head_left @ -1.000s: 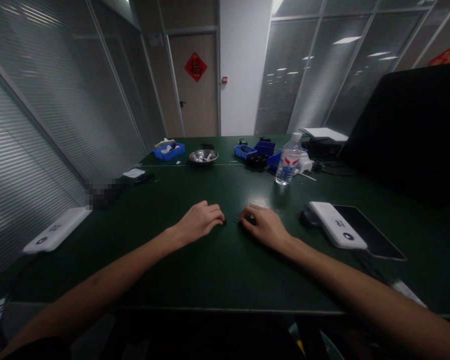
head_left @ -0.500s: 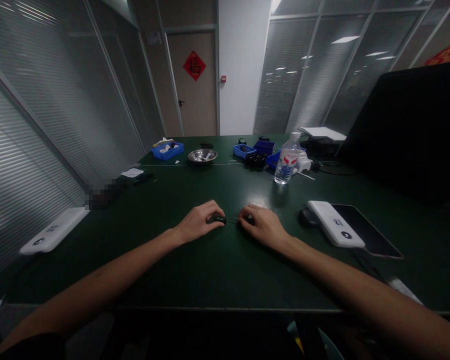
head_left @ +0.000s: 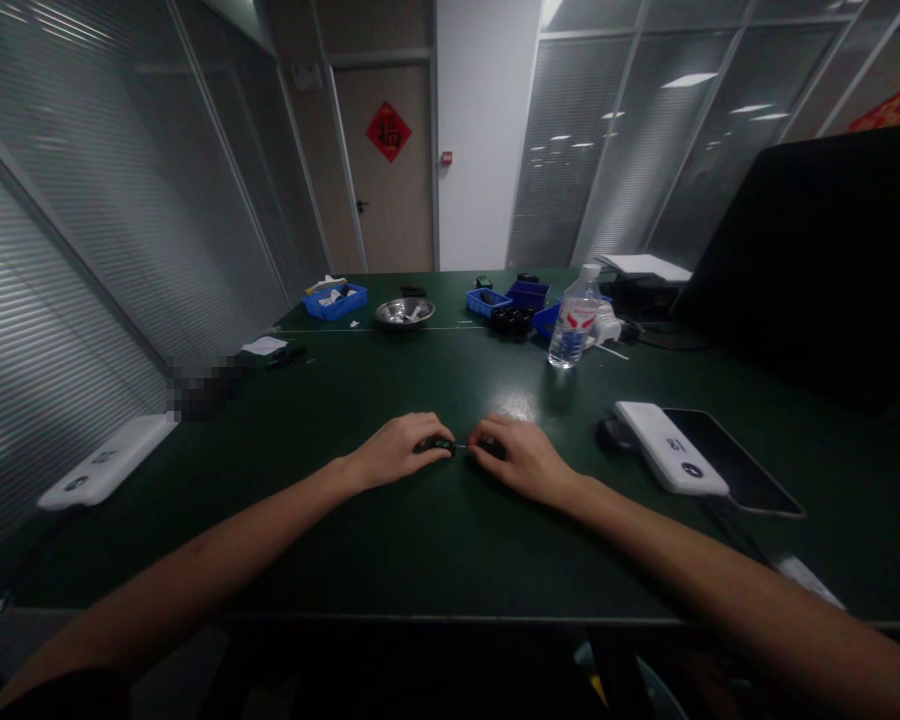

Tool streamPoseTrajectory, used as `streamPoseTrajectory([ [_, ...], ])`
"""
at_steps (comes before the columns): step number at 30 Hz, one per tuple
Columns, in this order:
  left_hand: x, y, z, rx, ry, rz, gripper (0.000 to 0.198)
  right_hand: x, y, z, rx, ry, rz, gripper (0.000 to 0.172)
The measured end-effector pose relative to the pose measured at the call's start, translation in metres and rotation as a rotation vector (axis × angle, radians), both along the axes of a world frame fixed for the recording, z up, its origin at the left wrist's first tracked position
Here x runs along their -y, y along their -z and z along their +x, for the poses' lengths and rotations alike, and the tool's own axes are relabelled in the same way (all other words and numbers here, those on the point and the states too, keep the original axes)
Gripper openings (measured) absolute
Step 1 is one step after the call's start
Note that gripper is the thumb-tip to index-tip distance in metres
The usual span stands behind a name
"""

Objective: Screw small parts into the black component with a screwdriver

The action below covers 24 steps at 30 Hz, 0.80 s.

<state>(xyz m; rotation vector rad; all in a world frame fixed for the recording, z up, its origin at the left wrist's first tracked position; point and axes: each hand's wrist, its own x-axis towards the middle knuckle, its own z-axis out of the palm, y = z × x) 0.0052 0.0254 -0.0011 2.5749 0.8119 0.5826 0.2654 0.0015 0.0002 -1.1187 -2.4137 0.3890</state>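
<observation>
a person is facing a dark green tabletop (head_left: 390, 560) with both bare hands close together near its middle. the left hand (head_left: 397, 450) is pinching a small dark rounded object (head_left: 441, 445) between thumb and fingers. opposite, the right hand (head_left: 525, 455) is closing around a short dark piece (head_left: 493, 447), which is lying mostly hidden in the palm, and the thumb and fingertips are pressing together on a thin silvery rod (head_left: 462, 447). the rod is spanning the narrow gap between the hands; whether its tip is touching the left hand's object is too small to tell. to the right, a long white plastic device with rounded ends (head_left: 671, 440) is lying partly over a thin black flat slab (head_left: 742, 460), with a black rounded item (head_left: 613, 435) sitting just beside it. farther back, a clear plastic bottle with a red-and-white label (head_left: 572, 325) is standing upright, and a shiny round metal bowl (head_left: 405, 323) is resting near a shallow blue plastic tray (head_left: 337, 311).
</observation>
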Motion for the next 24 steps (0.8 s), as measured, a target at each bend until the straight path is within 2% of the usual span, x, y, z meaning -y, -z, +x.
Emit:
streamPoseTrajectory([
  [6,0.0005,-0.0016,0.0008,0.003,0.058,0.004,0.023,0.0021,-0.0033,-0.0001,-0.001,-0.024,0.003,0.013],
  [24,-0.0015,0.0001,-0.0012,0.022,0.081,-0.021,0.025,0.0008,0.0018,-0.0016,-0.049,-0.060,0.017,0.013],
])
